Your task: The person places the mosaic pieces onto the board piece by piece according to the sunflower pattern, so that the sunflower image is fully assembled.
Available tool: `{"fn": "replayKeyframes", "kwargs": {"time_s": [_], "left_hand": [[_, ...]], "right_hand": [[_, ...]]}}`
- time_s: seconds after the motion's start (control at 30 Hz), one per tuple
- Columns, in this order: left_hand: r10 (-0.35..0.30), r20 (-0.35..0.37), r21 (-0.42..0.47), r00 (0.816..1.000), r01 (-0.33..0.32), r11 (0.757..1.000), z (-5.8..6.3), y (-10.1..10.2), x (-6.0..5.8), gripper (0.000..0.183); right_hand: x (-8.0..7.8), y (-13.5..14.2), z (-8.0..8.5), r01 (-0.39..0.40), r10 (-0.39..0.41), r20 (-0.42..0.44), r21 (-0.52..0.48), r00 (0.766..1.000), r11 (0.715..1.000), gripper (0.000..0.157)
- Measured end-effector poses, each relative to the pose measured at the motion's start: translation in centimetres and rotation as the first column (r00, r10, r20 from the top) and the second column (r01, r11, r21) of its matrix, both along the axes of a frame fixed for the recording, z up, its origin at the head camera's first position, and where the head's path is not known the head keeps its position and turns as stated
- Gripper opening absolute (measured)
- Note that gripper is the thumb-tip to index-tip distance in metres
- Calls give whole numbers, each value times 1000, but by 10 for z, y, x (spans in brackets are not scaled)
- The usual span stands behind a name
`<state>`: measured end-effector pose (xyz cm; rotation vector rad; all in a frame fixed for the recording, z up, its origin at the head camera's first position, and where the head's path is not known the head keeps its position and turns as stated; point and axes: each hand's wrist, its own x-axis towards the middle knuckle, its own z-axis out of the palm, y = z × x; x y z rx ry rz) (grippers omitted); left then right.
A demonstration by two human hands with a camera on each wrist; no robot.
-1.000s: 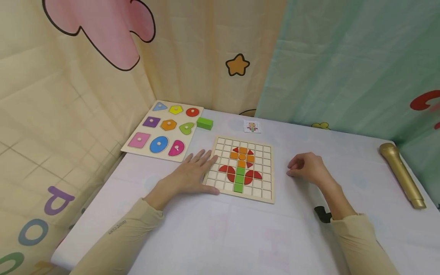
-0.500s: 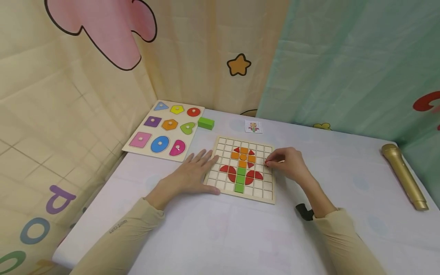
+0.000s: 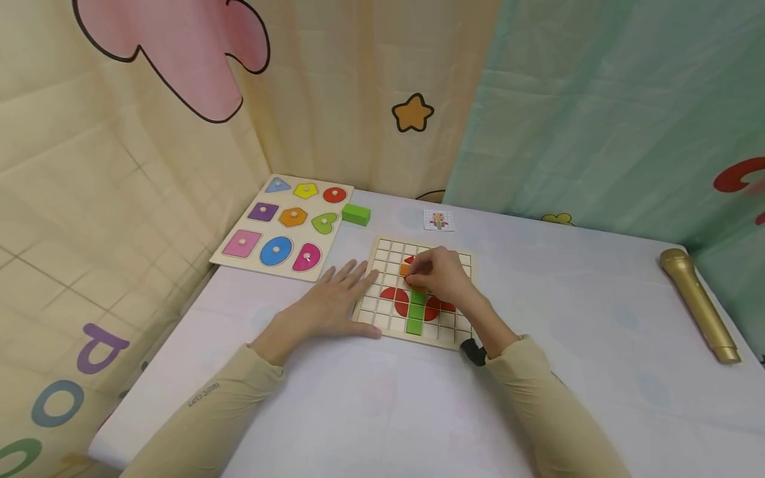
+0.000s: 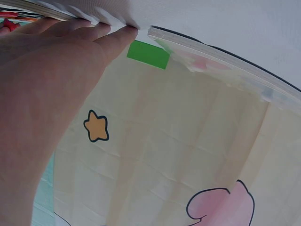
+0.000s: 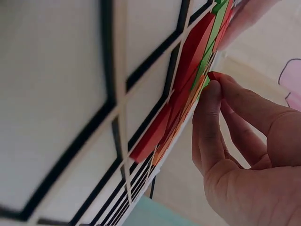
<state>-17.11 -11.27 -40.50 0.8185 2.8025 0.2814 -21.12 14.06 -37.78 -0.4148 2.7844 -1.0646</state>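
A wooden grid board [image 3: 442, 336] lies on the table, with red, orange and green tiles forming a flower. My right hand [image 3: 445, 275] is over the upper part of the flower and covers several tiles. Between its thumb and fingertips it pinches a small red tile [image 5: 214, 75], close above the grid. Green squares [image 3: 415, 312] make up the stem, with red leaf tiles [image 3: 394, 299] beside it. My left hand [image 3: 329, 305] lies spread at the board's left edge, its thumb and a fingertip over the frame.
A shape-knob puzzle board [image 3: 265, 231] lies at the back left, with a green block [image 3: 356, 214] at its right edge. Behind the grid is a small picture card [image 3: 439, 220] showing a flower. A gold microphone [image 3: 699, 305] lies along the table's right side. Curtains [image 3: 370, 86] hang behind.
My right hand has moved left from the table beside the grid to over the flower, bringing the red tile with it. The left hand has stayed in place.
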Motion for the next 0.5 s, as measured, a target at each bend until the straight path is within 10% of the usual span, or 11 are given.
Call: {"fn": "replayKeyframes", "kwargs": {"time_s": [0.5], "left_hand": [[11,14,-5,1000,-11,1000,-2,-1,-1,119]], "right_hand": [[-2,-4,-3,2,1,-36,78,999,997,6]]}}
